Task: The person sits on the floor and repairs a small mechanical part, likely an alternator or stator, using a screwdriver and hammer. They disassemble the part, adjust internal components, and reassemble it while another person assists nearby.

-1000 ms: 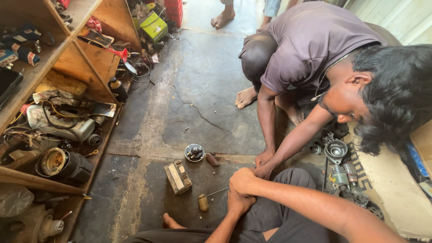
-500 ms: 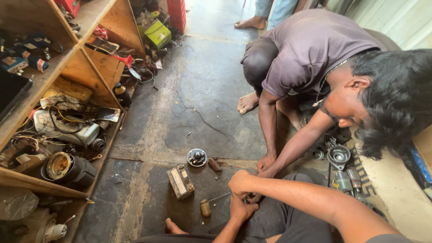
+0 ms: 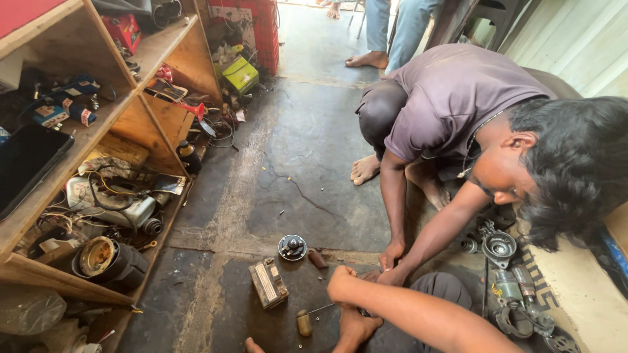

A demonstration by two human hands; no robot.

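My right hand (image 3: 341,282) is curled into a fist over my knee, with the forearm running in from the lower right. Just below it is my left hand (image 3: 358,325), seen from the back with its fingers hidden. I cannot make out what, if anything, either hand holds. A co-worker in a purple shirt crouches opposite, with both hands (image 3: 392,261) pressed on the floor right beside my right hand. On the floor to my left lie a wooden-handled screwdriver (image 3: 305,321), a small boxy grey part (image 3: 268,282), a round black part (image 3: 292,247) and a short brown piece (image 3: 318,259).
Wooden shelves (image 3: 98,124) packed with motors, wires and parts line the left side. Metal housings and parts (image 3: 500,248) lie on the floor at the right by a mat. Another person's bare feet (image 3: 366,60) stand at the far end of the cracked concrete floor.
My view has lifted and shifted slightly. My hands stay together above my knee, and the co-worker's hands stay on the floor beside them.
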